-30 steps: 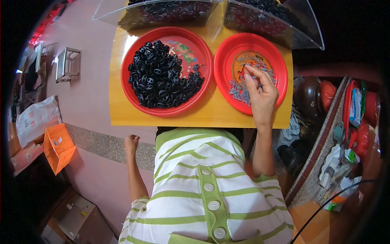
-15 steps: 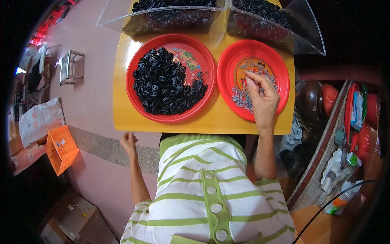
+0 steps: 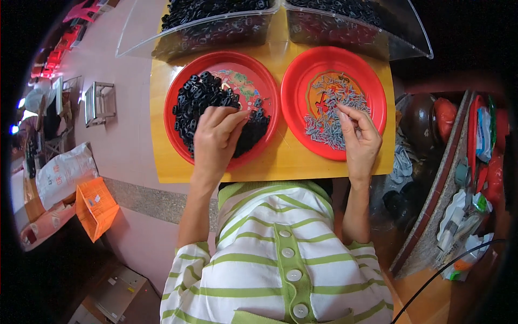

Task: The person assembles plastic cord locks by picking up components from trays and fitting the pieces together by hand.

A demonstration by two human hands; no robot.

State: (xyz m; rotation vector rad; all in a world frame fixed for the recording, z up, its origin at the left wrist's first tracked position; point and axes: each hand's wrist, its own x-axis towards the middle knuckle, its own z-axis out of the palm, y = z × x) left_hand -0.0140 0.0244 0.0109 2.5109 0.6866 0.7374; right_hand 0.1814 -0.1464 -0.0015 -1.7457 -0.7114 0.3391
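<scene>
My left hand (image 3: 213,141) is over the left red plate (image 3: 272,89), its fingers drawn together in a pinch above a heap of small black oval pieces with two holes (image 3: 197,94). Whatever those fingertips hold, if anything, is too small to make out. On the right, my right hand (image 3: 362,139) is at the second red plate (image 3: 294,81), which carries many small grey screws (image 3: 324,127). Its thumb and forefinger are pressed together over the screws, and I cannot make out what is between them.
Two clear plastic bins (image 3: 216,32) full of black pieces stand at the far edge of the yellow table (image 3: 275,167). A metal stool (image 3: 99,105) and an orange bag (image 3: 96,208) are off to the left. A cluttered ledge (image 3: 431,189) runs along the right.
My left hand has come up from beside the table's near edge to the black pieces. My right hand has shifted slightly right and nearer me, still pinched. The view has moved a little.
</scene>
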